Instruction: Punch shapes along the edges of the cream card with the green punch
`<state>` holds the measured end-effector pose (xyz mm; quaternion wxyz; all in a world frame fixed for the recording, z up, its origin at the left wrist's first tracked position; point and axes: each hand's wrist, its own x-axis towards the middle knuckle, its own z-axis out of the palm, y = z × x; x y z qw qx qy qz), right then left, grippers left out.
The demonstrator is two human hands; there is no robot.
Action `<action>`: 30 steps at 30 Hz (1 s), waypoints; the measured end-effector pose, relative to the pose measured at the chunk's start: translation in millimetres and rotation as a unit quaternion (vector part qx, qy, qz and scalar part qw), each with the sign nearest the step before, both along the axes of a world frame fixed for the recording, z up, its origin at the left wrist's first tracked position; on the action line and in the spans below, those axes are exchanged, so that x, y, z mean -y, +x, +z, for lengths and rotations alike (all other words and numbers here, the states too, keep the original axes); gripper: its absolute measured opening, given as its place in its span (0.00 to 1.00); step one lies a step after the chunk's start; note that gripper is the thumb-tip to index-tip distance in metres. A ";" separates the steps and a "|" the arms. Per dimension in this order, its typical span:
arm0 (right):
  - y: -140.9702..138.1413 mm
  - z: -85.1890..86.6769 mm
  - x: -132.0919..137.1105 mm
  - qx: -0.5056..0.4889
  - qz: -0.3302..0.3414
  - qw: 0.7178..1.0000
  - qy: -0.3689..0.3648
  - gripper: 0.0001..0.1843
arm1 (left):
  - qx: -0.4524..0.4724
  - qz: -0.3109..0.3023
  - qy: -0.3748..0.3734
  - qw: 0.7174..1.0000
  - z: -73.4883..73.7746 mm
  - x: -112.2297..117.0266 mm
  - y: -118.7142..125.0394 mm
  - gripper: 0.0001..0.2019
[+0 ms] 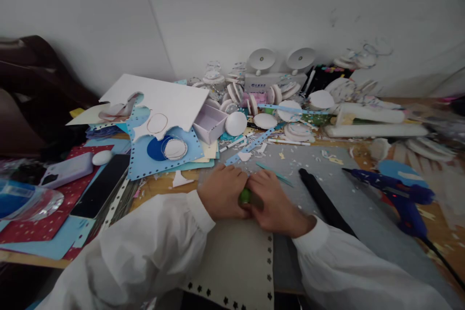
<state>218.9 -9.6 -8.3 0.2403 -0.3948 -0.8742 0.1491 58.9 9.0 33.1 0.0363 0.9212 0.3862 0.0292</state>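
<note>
My left hand (225, 193) and my right hand (273, 201) meet at the far edge of a cream sheet (236, 256). Between them a small green paper punch (245, 196) shows, mostly covered by the fingers. Both hands are closed around it. Small flower-shaped holes line the sheet's right and near edges. Beyond my right hand lies a thin teal strip (275, 173). To the right, a black rod-like thing (323, 201) rests on the grey mat (378, 232).
A blue glue gun (395, 193) with a cord lies at the right. Cut white card (174, 101) and punched blue paper (145, 167) are stacked at the left, near a black phone (100, 186) and a water bottle (29, 201). White discs and scraps crowd the back.
</note>
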 end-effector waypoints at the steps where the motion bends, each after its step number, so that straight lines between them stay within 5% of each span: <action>1: -0.4 -0.4 0.1 0.001 0.000 1.000 0.000 0.08 | -0.007 -0.006 0.006 1.000 0.4 -0.3 0.9 0.23; 30: -2.3 -1.4 5.8 0.006 0.003 0.999 0.037 0.07 | -0.038 -0.066 -0.007 0.997 -4.3 -9.4 -0.8 0.18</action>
